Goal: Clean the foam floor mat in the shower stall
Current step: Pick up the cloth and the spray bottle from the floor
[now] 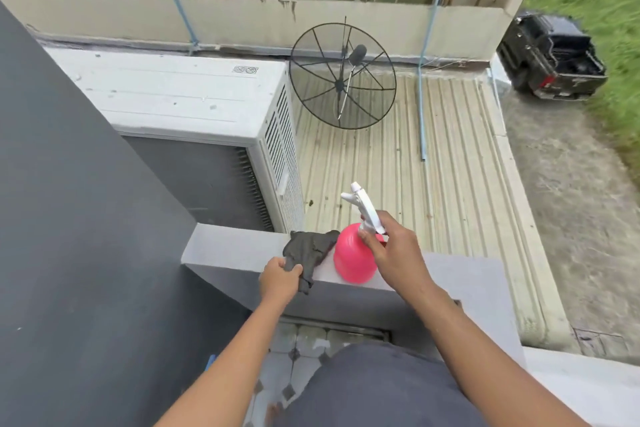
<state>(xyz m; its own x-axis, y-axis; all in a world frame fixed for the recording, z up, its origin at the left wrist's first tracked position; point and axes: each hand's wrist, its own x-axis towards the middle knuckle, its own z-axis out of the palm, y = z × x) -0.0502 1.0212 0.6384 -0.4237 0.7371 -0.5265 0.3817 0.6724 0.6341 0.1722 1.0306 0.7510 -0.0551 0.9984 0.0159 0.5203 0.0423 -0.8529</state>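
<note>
**Both hands busy at the balcony ledge**

On my feed the person stands at a grey ledge, and both of their hands are on things that sit on its top. The left hand is closed round the near end of a dark cloth. The cloth lies crumpled across the ledge top, and its gripped end hangs over the near edge. The right hand has its fingers curled round the neck of a pink spray bottle, just below the white trigger head. The bottle leans a little to the left, with its base at the ledge's near edge. I cannot tell whether it rests there or is just clear of it. The cloth's far right corner meets the bottle's shoulder.

Where the foam mat lies I cannot tell from this view.

Beyond the ledge's far edge I see a white air-conditioner unit on the left. A black mesh dish stands just to its right, over a ribbed metal roof. A dark pickup truck is parked near the upper right, beside grass. A dark wall fills the left side. Pale floor tiles show below the ledge, between the person's forearms.
</note>
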